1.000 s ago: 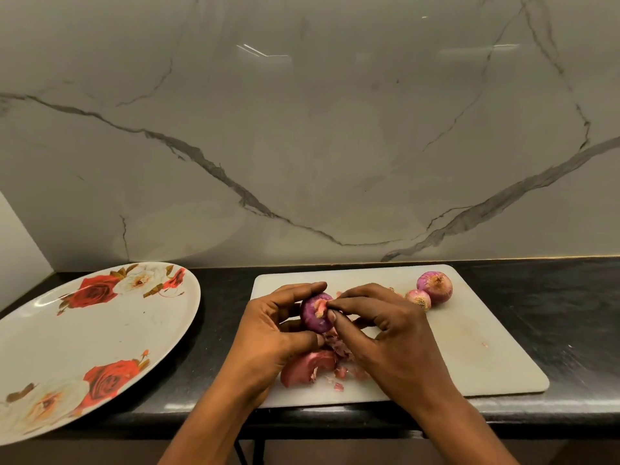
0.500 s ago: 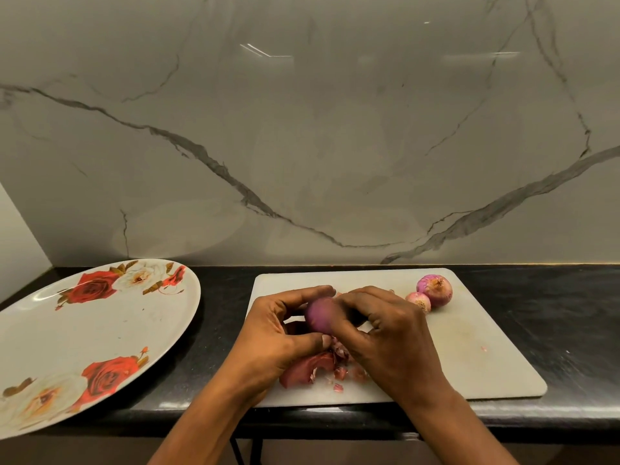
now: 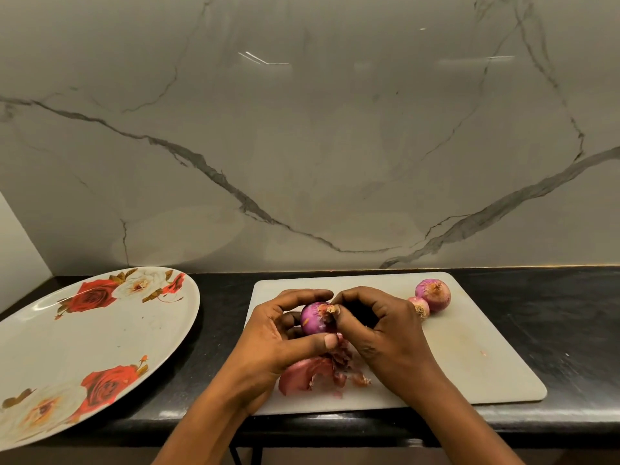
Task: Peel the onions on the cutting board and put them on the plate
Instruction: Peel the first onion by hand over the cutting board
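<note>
Two forearms of ours reach in from the near edge and meet over the near half of the white cutting board (image 3: 469, 357). Closest to us, under the wrists, a heap of papery red-brown peels (image 3: 322, 370) lies on the board by its front edge, with a few small scraps beside it.

Just above that heap, our left hand (image 3: 275, 340) cradles a purple onion (image 3: 315, 318), held clear of the board: the thumb presses on its near side and the forefinger curls over its top. Our right hand (image 3: 389, 333) comes in from the other side with its fingers bent, and its thumb and forefinger pinch a dry, brownish tuft at the onion's upper right. Much of that onion shows smooth and glossy.

Farther back, near the board's far right corner, two more onions sit side by side and touching – a larger onion (image 3: 433, 294) behind and a smaller onion (image 3: 419, 306) to its left, both with skin and root ends on.

Left of the board, well apart from the hands, a big white plate (image 3: 84, 337) printed with red and cream roses rests on the black counter (image 3: 570, 317). Behind everything rises a grey-veined marble wall (image 3: 302, 146).
</note>
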